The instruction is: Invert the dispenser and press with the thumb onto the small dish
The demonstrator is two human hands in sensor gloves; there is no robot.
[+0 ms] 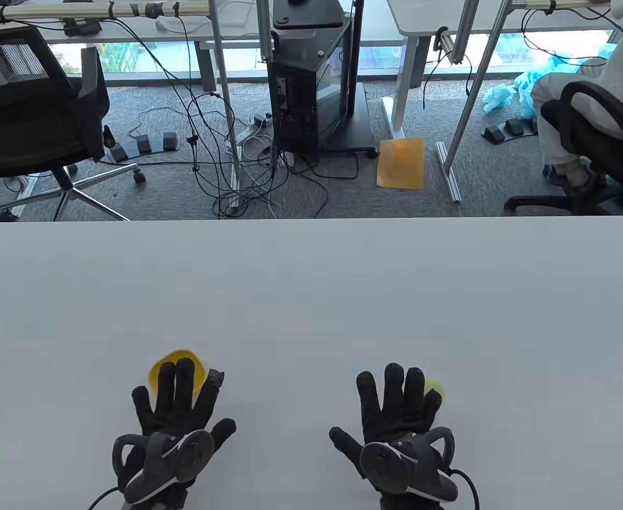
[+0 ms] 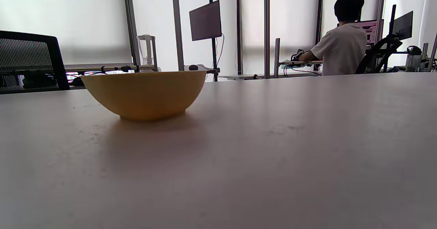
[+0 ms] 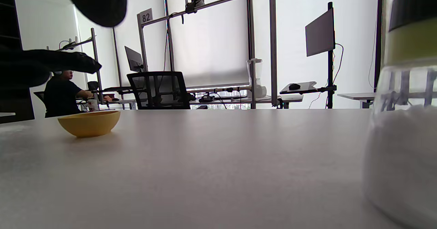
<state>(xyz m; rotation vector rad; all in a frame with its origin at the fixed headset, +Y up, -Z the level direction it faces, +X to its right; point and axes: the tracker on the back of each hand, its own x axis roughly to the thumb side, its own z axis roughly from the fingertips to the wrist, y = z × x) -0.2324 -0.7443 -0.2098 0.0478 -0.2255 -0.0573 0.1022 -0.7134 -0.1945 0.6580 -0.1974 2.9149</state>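
Note:
A small yellow dish (image 1: 181,360) stands on the white table (image 1: 311,297), partly hidden under the fingers of my left hand (image 1: 176,404). It shows whole in the left wrist view (image 2: 145,94) and small in the right wrist view (image 3: 89,122). The dispenser, a clear jar of white powder with a yellow-green band and black cap, stands upright at the right edge of the right wrist view (image 3: 406,126). In the table view only its yellow-green top (image 1: 436,390) peeks out beside my right hand (image 1: 399,409). Both hands lie flat, fingers spread, holding nothing.
The table's far edge (image 1: 311,219) runs across the middle of the table view. Beyond it are office chairs (image 1: 30,117), a computer tower (image 1: 311,95), cables and a seated person (image 1: 593,106).

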